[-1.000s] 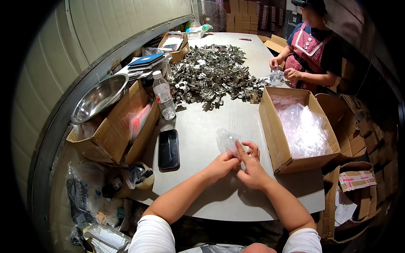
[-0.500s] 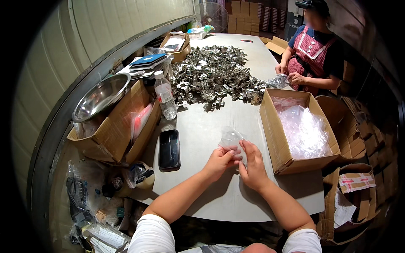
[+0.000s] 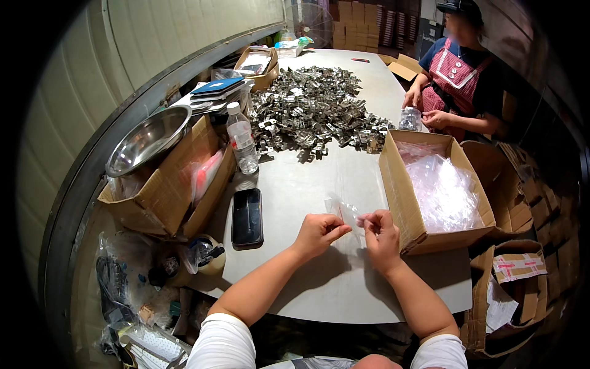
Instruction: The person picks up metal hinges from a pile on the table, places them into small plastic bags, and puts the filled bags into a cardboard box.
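Note:
Between my hands, just above the near part of the table, is a small clear plastic bag (image 3: 345, 211). My left hand (image 3: 321, 235) pinches its left side with thumb and fingers. On the other side my right hand (image 3: 382, 238) grips it with curled fingers. The bag looks flat, with nothing visible inside. To the right of my right hand stands an open cardboard box (image 3: 410, 212) filled with clear plastic bags (image 3: 444, 190). Farther up the table lies a large heap of small shiny metal clips or brackets (image 3: 307, 111).
A black phone (image 3: 247, 218) and a water bottle (image 3: 243, 142) stand left of my hands. Another cardboard box (image 3: 153, 200) with a steel bowl (image 3: 150, 140) on it is at the left edge. Across the right corner, a co-worker (image 3: 458, 80) handles a clear bag (image 3: 410, 119).
My hands have moved apart from close together, and the bag is now stretched between them. My right fingers have curled in. The co-worker's bag now stands more upright.

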The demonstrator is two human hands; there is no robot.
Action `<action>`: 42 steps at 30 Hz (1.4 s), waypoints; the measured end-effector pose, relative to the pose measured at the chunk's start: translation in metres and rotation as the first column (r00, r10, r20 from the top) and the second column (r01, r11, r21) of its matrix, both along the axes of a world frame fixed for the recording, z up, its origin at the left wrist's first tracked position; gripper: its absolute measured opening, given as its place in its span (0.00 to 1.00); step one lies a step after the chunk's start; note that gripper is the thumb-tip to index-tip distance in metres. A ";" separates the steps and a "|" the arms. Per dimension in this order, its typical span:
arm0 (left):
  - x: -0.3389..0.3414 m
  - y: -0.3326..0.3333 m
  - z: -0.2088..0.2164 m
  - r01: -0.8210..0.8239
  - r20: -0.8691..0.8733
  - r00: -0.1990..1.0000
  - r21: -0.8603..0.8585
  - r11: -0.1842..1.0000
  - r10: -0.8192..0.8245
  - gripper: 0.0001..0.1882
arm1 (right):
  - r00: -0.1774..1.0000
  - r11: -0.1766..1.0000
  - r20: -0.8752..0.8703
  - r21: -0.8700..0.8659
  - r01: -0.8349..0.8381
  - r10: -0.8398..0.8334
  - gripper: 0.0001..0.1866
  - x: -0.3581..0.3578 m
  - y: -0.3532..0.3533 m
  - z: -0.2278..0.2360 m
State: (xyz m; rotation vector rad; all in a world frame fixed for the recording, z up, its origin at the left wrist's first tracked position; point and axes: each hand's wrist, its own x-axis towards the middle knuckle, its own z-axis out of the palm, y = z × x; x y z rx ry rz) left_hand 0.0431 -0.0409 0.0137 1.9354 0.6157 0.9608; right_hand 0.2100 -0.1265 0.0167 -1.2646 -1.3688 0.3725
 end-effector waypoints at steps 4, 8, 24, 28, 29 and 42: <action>0.006 -0.009 0.004 -0.167 0.016 0.986 -0.037 0.985 0.167 0.04 | 0.859 0.984 0.506 0.179 -0.022 -0.073 0.13 -0.010 -0.004 0.017; 0.005 0.003 0.000 -0.386 0.251 0.894 0.011 0.923 0.371 0.09 | 0.735 0.995 0.678 0.079 -0.064 -0.007 0.12 -0.027 -0.007 0.014; -0.022 0.060 -0.012 0.038 0.090 0.995 0.144 0.989 -0.052 0.12 | 0.963 0.973 0.166 -0.061 0.223 -0.210 0.10 0.007 0.085 -0.044; -0.028 0.069 -0.035 -0.127 -0.029 0.991 0.102 0.987 0.130 0.13 | 0.945 0.957 0.184 -0.048 0.285 -0.272 0.14 -0.009 0.181 -0.024; -0.022 0.069 -0.029 -0.150 -0.021 0.988 0.087 0.985 0.153 0.13 | 0.924 0.943 0.293 -0.147 0.298 -0.246 0.16 0.003 0.208 -0.032; -0.014 0.064 -0.037 -0.314 -0.095 0.937 0.199 0.928 0.337 0.13 | 0.787 0.774 0.326 -0.203 0.600 -0.524 0.14 -0.001 0.261 -0.027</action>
